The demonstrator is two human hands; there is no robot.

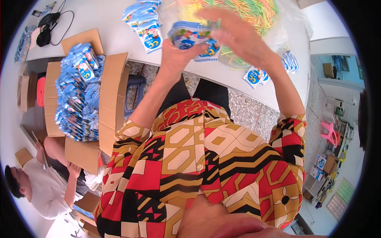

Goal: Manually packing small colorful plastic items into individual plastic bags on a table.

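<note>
Packets (190,37), a blue and white stack, sat pinched in the left hand (176,53) above the white worktop (119,37), while the right hand (234,33) lay over the top, its grip blurred so I could not tell how it closed. Squaring the edges before adding more would likely keep the stack tidy. Coloured straws (242,10) lay just behind, loose packets (145,23) beside, and a full cardboard box (81,95) stood to the left, crowding the space.
</note>
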